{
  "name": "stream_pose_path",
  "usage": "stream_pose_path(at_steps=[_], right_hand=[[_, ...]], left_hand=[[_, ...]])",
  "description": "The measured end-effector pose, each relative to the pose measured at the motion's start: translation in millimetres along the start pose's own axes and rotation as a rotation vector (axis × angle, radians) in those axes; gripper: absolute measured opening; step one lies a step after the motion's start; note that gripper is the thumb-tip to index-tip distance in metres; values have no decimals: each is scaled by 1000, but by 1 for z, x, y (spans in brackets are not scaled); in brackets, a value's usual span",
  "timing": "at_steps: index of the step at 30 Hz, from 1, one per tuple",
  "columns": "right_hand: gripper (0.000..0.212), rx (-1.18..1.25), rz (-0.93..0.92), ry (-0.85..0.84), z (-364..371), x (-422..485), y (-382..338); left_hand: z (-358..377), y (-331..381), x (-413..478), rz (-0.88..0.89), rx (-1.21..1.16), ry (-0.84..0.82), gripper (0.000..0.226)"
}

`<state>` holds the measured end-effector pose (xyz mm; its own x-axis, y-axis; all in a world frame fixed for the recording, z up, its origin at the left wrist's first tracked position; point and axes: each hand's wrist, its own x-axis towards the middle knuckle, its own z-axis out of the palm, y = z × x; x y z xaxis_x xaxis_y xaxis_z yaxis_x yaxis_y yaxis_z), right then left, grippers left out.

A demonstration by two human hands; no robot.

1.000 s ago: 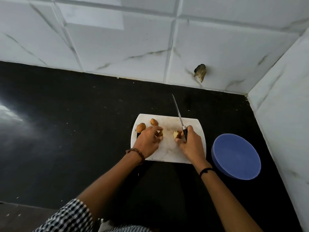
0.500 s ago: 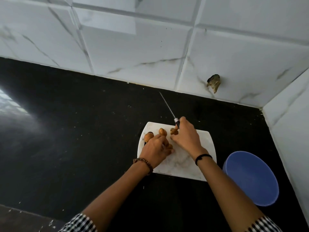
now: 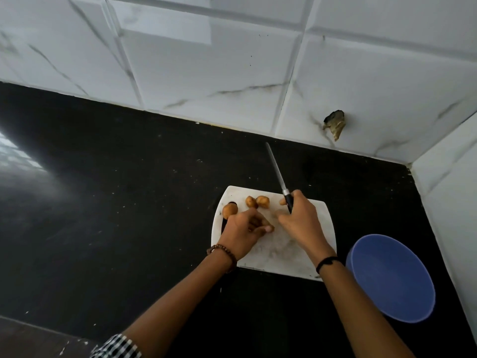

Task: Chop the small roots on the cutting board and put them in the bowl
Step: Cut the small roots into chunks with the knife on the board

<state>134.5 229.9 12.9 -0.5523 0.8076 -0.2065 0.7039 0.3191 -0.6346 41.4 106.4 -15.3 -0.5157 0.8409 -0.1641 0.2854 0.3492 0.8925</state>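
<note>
right hand (image 3: 299,223) with knife (image 3: 280,178) shifted right | roots (image 3: 258,202) uncovered

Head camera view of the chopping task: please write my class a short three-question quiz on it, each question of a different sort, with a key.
1. True or false: the round blue plastic bowl already holds chopped pieces.
2. Which hand grips the black-handled steel knife? A) left hand B) right hand
3. Fill in: the small brown roots lie on the white rectangular ____.

Key:
1. False; the bowl looks empty.
2. B; the blade points away towards the white marble-patterned wall tiles.
3. Cutting board, which rests on the black stone counter.
</note>
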Motion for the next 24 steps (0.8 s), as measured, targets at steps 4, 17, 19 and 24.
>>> stream_pose_path(at_steps=[4,17,19,24], right_hand=[[9,99,38,-10,-9,-25,17],[26,367,187,-15,-7,-45,50],[28,351,210,-20,-5,-44,50],[24,182,135,-15,-2,-42,47]], left_hand=[[12,6,-3,-71,-228,-26,14],[25,11,-5,-126,-111,-48,19],[22,8,-5,-93,12,-47,17],[19,3,-3,1,338,-25,23]])
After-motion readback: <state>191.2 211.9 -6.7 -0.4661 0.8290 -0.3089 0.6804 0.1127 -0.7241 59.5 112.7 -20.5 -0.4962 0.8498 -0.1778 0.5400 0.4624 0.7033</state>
